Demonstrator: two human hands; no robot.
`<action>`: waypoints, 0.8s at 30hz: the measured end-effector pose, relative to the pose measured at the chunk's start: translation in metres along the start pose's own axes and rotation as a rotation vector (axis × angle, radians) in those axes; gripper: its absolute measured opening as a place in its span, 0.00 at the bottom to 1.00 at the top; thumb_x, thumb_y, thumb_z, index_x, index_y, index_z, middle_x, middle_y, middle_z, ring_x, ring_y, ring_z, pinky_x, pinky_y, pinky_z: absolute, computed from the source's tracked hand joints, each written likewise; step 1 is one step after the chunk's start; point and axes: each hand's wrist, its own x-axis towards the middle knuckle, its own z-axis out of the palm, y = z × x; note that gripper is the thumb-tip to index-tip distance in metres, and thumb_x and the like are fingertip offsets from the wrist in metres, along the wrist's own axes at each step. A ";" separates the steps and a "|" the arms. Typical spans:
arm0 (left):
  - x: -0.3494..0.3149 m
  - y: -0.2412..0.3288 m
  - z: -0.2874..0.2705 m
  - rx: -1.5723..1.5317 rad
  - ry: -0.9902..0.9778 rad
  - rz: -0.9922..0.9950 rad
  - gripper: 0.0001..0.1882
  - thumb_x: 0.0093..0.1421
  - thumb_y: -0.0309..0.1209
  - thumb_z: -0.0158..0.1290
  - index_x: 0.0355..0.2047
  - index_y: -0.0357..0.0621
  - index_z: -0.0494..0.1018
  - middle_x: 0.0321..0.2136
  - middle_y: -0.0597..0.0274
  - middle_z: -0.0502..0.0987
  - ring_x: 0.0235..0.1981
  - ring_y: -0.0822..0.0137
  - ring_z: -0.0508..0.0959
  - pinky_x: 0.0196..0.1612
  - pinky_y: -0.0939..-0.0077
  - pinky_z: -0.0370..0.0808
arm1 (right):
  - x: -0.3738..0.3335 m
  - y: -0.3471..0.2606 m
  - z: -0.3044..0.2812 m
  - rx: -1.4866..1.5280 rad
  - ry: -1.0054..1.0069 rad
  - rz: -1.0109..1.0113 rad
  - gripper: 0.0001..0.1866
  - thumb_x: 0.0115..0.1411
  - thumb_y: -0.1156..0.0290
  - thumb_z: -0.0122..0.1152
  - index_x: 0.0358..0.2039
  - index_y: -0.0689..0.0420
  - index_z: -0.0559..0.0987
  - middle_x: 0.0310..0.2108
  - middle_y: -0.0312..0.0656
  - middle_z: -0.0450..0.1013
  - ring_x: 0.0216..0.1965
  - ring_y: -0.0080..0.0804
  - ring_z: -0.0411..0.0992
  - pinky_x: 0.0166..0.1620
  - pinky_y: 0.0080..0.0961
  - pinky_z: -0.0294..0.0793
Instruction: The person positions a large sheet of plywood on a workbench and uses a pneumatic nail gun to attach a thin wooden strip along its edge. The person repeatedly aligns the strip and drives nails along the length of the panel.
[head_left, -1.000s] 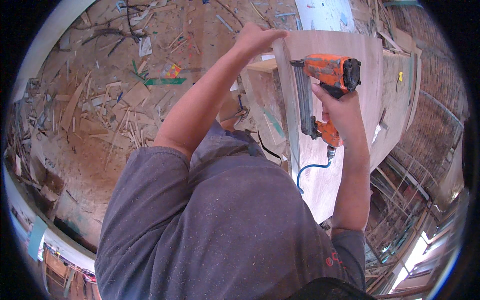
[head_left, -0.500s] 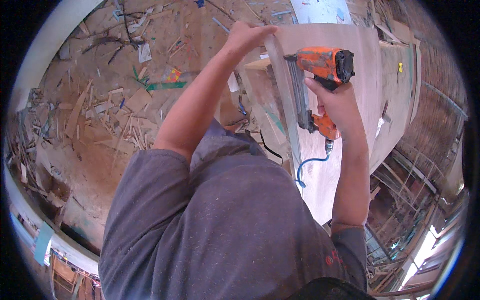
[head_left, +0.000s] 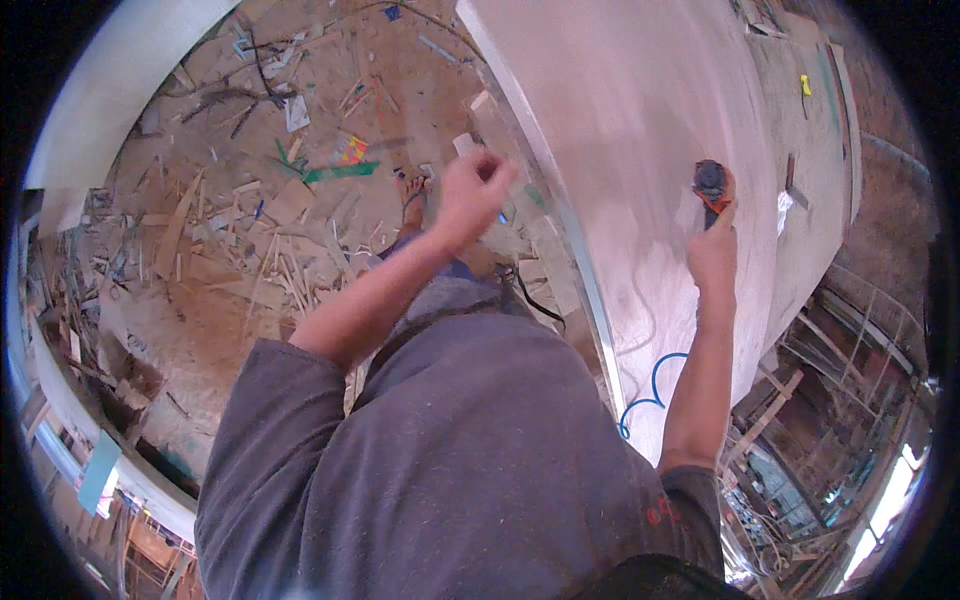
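Hands well apart here! The right hand (head_left: 713, 258) is clamped round the nailer (head_left: 709, 180), out over the broad pale board (head_left: 590, 110); touching it or not, can't tell. The blue hose (head_left: 655, 384) curls at the board's near end. And the left hand (head_left: 470, 202), blurred, fingers curled, hangs beyond the board's left edge, over the littered floor (head_left: 185, 325); its grip, can't tell.
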 end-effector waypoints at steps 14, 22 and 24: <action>-0.202 0.000 0.172 0.040 0.156 0.196 0.35 0.66 0.25 0.53 0.70 0.23 0.56 0.61 0.37 0.63 0.65 0.42 0.64 0.70 0.59 0.61 | -0.074 0.080 0.048 0.335 0.299 -0.431 0.44 0.63 0.57 0.68 0.74 0.59 0.59 0.55 0.58 0.73 0.56 0.56 0.72 0.60 0.50 0.69; -0.209 0.000 0.179 0.001 0.195 0.206 0.35 0.64 0.22 0.56 0.69 0.24 0.58 0.62 0.37 0.64 0.64 0.42 0.66 0.69 0.60 0.63 | -0.012 0.298 0.107 0.208 0.437 -0.044 0.34 0.65 0.52 0.65 0.62 0.66 0.75 0.56 0.59 0.75 0.60 0.58 0.70 0.62 0.46 0.69; -0.204 -0.001 0.183 -0.006 0.208 0.224 0.35 0.63 0.22 0.57 0.69 0.25 0.59 0.62 0.37 0.64 0.65 0.43 0.66 0.70 0.61 0.63 | 0.004 0.335 0.116 0.170 0.326 -0.018 0.35 0.67 0.49 0.62 0.62 0.66 0.75 0.57 0.62 0.75 0.60 0.58 0.71 0.63 0.46 0.69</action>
